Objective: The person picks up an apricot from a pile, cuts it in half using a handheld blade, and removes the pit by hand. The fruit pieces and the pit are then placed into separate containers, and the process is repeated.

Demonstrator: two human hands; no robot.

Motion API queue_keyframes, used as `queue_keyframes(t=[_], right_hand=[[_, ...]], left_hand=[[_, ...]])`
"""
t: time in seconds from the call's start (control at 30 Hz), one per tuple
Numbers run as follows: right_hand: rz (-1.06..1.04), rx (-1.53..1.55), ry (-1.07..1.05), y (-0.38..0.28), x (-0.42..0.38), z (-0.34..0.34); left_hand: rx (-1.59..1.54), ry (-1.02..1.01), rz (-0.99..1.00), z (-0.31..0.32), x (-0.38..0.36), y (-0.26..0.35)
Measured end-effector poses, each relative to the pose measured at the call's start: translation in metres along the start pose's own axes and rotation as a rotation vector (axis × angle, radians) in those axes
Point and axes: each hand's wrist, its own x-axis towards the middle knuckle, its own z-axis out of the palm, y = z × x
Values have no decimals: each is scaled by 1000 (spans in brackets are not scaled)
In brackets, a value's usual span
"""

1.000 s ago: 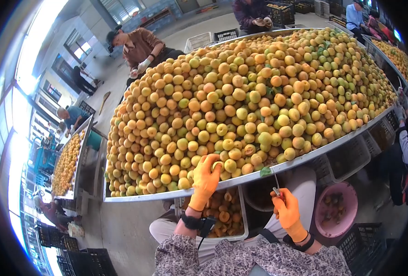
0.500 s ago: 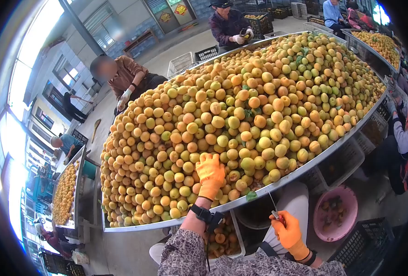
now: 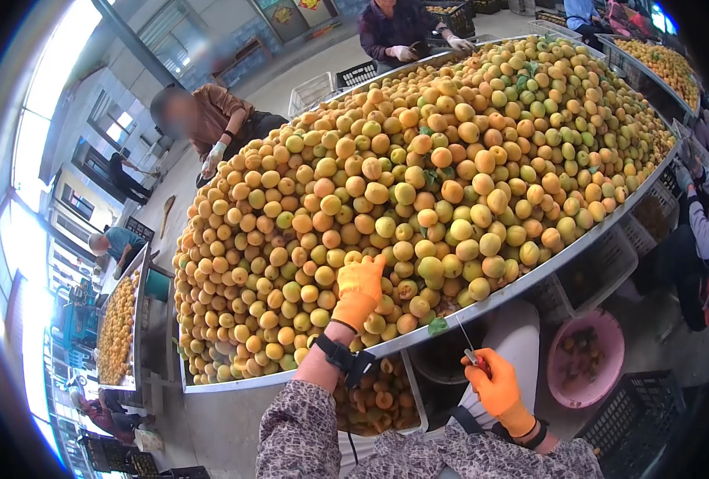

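Leaning in over the table, the person sets the left hand point(image 3: 360, 287), in an orange glove, on the near slope of a heap of apricot-like fruit point(image 3: 386, 191). Fingers bent downward, knuckles up; cannot tell whether a fruit is gripped, as the fingertips are hidden.

Right hand point(image 3: 498, 391), also gloved in orange: closed around the red handle of a thin-bladed tool point(image 3: 468, 345). Blade points up and away from the body, presumably to keep the edge clear of the lap. Hand sits below the table rim point(image 3: 406, 342), apart from the fruit; blade tip near a green leaf point(image 3: 437, 326) at the table's edge.

Placement: raised rim probably there to stop the pile rolling off. Crate of fruit pieces point(image 3: 415, 391) tucked under the near edge, below the left forearm, likely for short reach. Pink basin point(image 3: 618, 351) on the floor to the person's right, some darker pieces inside; perhaps kept apart from the crate for that reason.

Fruit relative to the hands: directly under and all around the left, spreading up and away beyond it; above and ahead of the right, with the rim between.

Across the heap, a co-worker in a brown shirt point(image 3: 222, 112), gloved hands near the table's far edge.
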Motion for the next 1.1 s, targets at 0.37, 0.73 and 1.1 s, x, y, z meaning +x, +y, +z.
queue_keyframes(t=[0.37, 0.73, 1.1], right_hand=[[-48, 214, -298, -31, 5, 24], [-20, 104, -541, -52, -17, 96], [-119, 37, -553, -53, -38, 112]], left_hand=[[-2292, 163, 181, -32, -103, -15], [-2885, 164, -5, -18, -213, 14], [-2915, 187, 104, -22, -251, 22]])
